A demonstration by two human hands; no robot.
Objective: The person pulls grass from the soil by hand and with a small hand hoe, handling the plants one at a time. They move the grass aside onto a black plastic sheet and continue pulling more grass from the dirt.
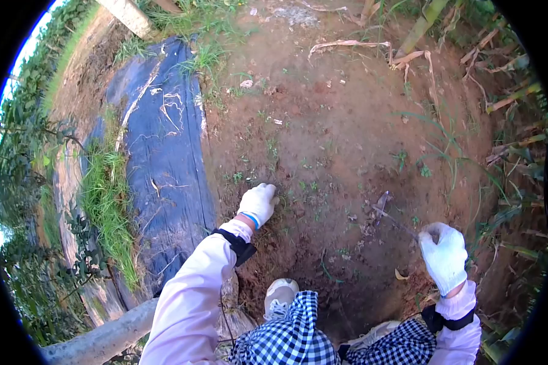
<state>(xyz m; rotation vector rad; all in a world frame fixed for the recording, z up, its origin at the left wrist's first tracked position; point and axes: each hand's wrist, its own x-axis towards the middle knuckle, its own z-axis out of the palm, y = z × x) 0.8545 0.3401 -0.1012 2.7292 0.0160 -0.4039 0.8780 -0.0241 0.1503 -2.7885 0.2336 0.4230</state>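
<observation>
My left hand [259, 204], in a white glove, is low over the brown soil [323, 146] near the edge of a dark blue sheet [167, 152]. Its fingers are curled in, and whatever they may hold is hidden. On the right, my right hand [442, 255], also gloved in white, is closed round the end of a thin tool [396, 222]. The tool's narrow shaft points up and left, with its tip near a small shiny scrap on the ground. Small green weeds [310, 185] dot the soil between and beyond the hands.
A pale pole [103, 331] crosses the lower left. Grass [106, 204] grows along the sheet's left side. Stalks with dry leaves [517, 97] line the right. My shoe [280, 293] stands on the soil at the bottom, beside checked cloth [286, 340].
</observation>
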